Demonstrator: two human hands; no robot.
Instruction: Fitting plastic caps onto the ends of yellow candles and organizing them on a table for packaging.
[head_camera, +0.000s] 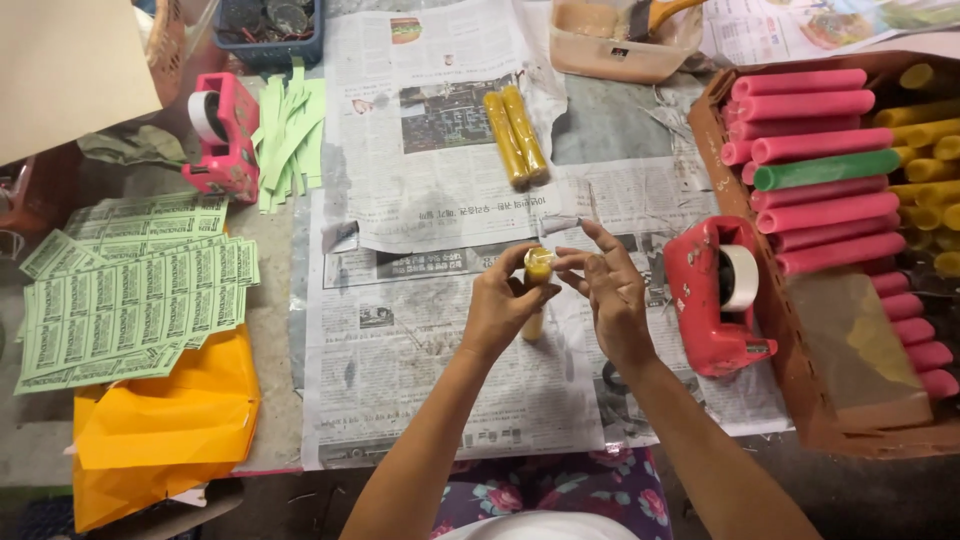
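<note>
head view: left hand (500, 305) clenched round an upright yellow candle (537, 285) over the newspaper (430, 370) on the worktop; right hand (610, 290) pinches clear tape at its top. two wrapped candles (516, 136) lie done; box of candles (850, 200) looks left.

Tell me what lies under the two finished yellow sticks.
The two yellow sticks rest on newspaper spread over the table; the table surface beneath that sheet is covered.

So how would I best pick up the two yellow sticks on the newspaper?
Grip the two yellow sticks around their middle, coming from above. They lie flat, side by side and touching, so fingers can pinch across both long sides; nothing lies close around them.
</note>
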